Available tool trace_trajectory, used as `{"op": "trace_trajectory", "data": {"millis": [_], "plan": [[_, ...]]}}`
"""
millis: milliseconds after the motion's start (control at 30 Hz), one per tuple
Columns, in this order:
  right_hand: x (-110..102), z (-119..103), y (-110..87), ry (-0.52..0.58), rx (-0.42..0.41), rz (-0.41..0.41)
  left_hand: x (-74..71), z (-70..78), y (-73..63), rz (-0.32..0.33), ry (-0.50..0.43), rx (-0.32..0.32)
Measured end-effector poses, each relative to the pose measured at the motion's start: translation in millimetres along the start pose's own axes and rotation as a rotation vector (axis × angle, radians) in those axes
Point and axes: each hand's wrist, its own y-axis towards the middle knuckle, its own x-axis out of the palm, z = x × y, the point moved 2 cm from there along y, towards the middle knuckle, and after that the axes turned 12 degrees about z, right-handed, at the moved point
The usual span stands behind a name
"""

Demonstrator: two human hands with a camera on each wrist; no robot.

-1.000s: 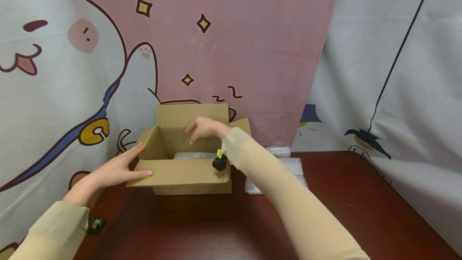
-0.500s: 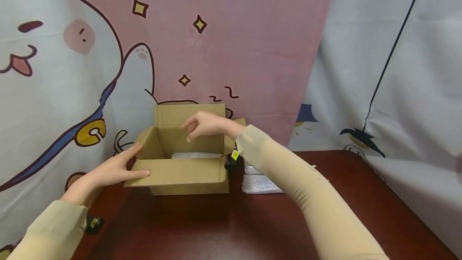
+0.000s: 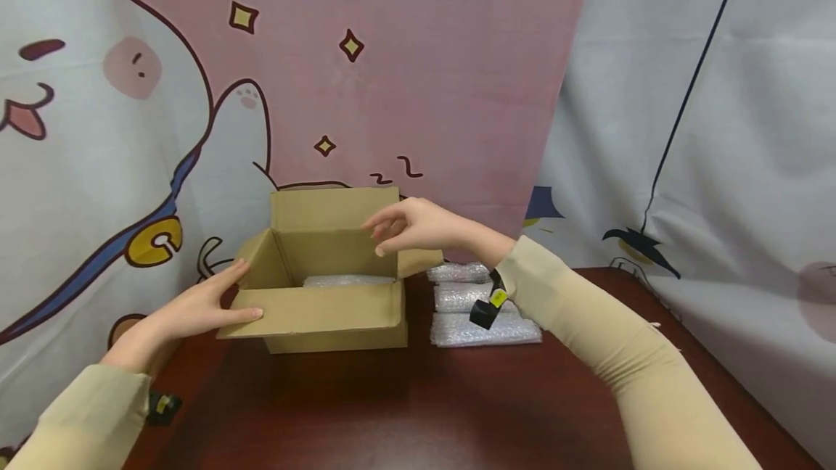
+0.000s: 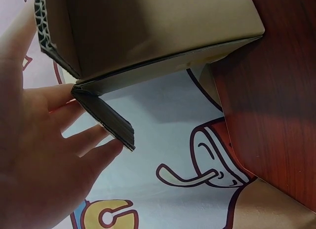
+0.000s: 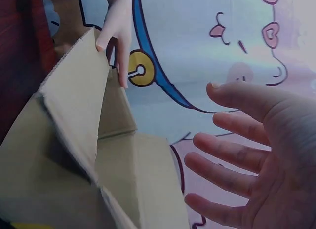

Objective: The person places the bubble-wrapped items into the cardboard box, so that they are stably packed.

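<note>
An open cardboard box (image 3: 336, 341) stands on the table with its flaps folded outward, and a bubble-wrapped item (image 3: 346, 281) is partly visible inside. My left hand (image 3: 196, 308) holds the box at its front left corner, the thumb on the front flap (image 3: 313, 308) and the fingers against the left flap (image 4: 106, 115). Above the box's right side hovers my right hand (image 3: 424, 227), its fingers (image 5: 229, 152) spread, loosely bent and holding nothing. To the right of the box lie several bubble-wrapped packages (image 3: 486, 330) in a row running back.
The dark red-brown table (image 3: 405, 412) extends in front of the box and to the right. A printed cloth (image 3: 457, 56) hangs close behind it. Dark wrist cameras sit at the left wrist (image 3: 163, 407) and the right wrist (image 3: 485, 312).
My right hand has drawn back from over the box toward the right, baring more of the bubble-wrapped packages. The left hand stays on the box corner. The head view has turned slightly right.
</note>
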Motion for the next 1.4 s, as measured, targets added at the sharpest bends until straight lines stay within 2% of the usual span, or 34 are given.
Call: {"op": "trace_trajectory", "data": {"millis": [367,667,833,1067,1200,1400], "plan": [[-31.7,27.6,-68.9,0.042,0.045,0.097,0.2,-0.8,-0.1,-0.004,0.004,0.009],[-41.6,59.2,-102.3,0.079,0.109,0.127,-0.8,-1.5,0.1,-0.017,-0.002,-0.008],[-34.3,88.6,-115.1,0.091,0.146,0.121,-1.2,-0.7,-0.3,-0.021,-0.001,-0.019],[-12.4,136.3,-132.8,0.067,0.174,0.103,-1.5,-0.3,0.4,-0.026,0.007,-0.022],[-0.8,159.0,-141.4,0.044,0.179,0.114,-1.3,-0.3,0.2,-0.029,0.009,-0.032],[13.0,181.7,-152.4,-0.028,0.166,0.160,-1.9,0.2,0.0,-0.033,0.005,-0.035]]}}
